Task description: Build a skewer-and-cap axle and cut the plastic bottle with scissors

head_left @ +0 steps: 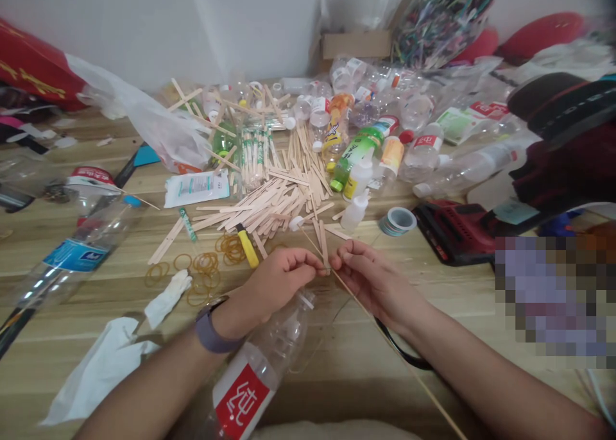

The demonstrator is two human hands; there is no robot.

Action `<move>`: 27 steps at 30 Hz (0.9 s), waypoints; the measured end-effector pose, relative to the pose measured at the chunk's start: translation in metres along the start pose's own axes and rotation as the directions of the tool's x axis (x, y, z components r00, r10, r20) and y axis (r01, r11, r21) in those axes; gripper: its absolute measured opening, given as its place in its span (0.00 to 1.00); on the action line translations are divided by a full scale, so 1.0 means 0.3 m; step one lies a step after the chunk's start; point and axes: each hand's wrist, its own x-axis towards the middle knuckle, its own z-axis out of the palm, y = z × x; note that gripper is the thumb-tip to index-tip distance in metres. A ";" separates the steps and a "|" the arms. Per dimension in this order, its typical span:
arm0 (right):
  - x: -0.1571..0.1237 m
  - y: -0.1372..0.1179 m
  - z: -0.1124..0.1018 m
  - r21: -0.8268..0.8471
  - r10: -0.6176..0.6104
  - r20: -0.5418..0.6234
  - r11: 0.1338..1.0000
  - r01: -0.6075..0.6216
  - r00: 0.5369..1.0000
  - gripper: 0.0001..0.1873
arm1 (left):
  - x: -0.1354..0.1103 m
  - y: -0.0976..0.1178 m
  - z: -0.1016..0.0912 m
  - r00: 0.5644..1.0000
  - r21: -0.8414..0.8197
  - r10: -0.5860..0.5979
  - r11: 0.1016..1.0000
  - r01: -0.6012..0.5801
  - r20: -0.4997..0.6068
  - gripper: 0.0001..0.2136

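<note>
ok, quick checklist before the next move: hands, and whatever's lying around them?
1. Left hand finger and thumb pinched together at the thin stick: ok.
2. Right hand grip on the stick: cannot tell; fingers are beside it.
3. Red-labelled bottle standing upright: not ok, it lies over.
4. Yellow-handled tool out of both hands: ok, on the table.
5. Rubber bands gathered in one pile: not ok, spread loose.

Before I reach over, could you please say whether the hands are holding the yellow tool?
No, the yellow tool lies on the table beside the rubber bands.
</note>
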 end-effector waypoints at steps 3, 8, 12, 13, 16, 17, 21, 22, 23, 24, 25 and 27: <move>-0.001 0.003 0.002 -0.078 -0.037 0.022 0.996 0.038 0.999 0.16 | 0.010 -0.008 0.004 0.998 0.017 0.065 0.998 -0.065 -0.006 0.06; -0.001 -0.003 0.000 -0.122 -0.069 0.037 0.990 0.073 0.997 0.13 | 0.019 -0.002 0.008 0.998 0.006 0.067 0.998 -0.067 0.009 0.06; 0.003 -0.003 -0.003 -0.122 -0.088 0.052 0.988 0.094 0.995 0.12 | 0.020 0.002 0.006 0.999 0.006 0.038 0.999 -0.038 0.021 0.06; 0.004 -0.001 -0.004 -0.124 -0.092 0.055 0.987 0.098 0.994 0.12 | 0.019 0.002 0.005 0.999 0.008 0.036 0.999 -0.037 0.022 0.06; 0.006 0.006 -0.007 -0.140 -0.104 0.064 0.984 0.112 0.993 0.12 | 0.019 0.000 0.006 0.999 0.014 0.038 0.999 -0.038 0.017 0.05; 0.006 0.008 -0.009 -0.147 -0.110 0.069 0.982 0.119 0.992 0.12 | 0.019 0.000 0.006 0.999 0.011 0.037 0.999 -0.037 0.015 0.05; 0.007 0.018 -0.017 -0.191 -0.137 0.090 0.970 0.152 0.987 0.12 | 0.018 -0.001 0.005 0.999 -0.019 0.025 1.000 -0.025 0.019 0.05; 0.006 0.021 -0.020 -0.202 -0.143 0.093 0.966 0.159 0.985 0.11 | 0.018 -0.001 0.005 1.000 -0.021 0.020 1.000 -0.019 0.022 0.05; 0.006 0.023 -0.022 -0.212 -0.147 0.095 0.963 0.165 0.984 0.11 | 0.018 -0.001 0.004 1.000 -0.020 0.012 1.000 -0.012 0.024 0.05; 0.005 0.025 -0.024 -0.220 -0.151 0.099 0.961 0.169 0.984 0.11 | 0.018 0.000 0.004 1.000 -0.017 0.005 1.000 -0.005 0.026 0.05; 0.005 0.026 -0.025 -0.227 -0.155 0.100 0.958 0.175 0.983 0.11 | 0.018 0.000 0.003 1.000 -0.013 -0.001 1.000 0.001 0.029 0.05; 0.003 0.024 -0.027 -0.250 -0.167 0.102 0.950 0.187 0.981 0.11 | 0.018 -0.001 0.003 0.999 -0.010 -0.010 1.000 0.010 0.035 0.06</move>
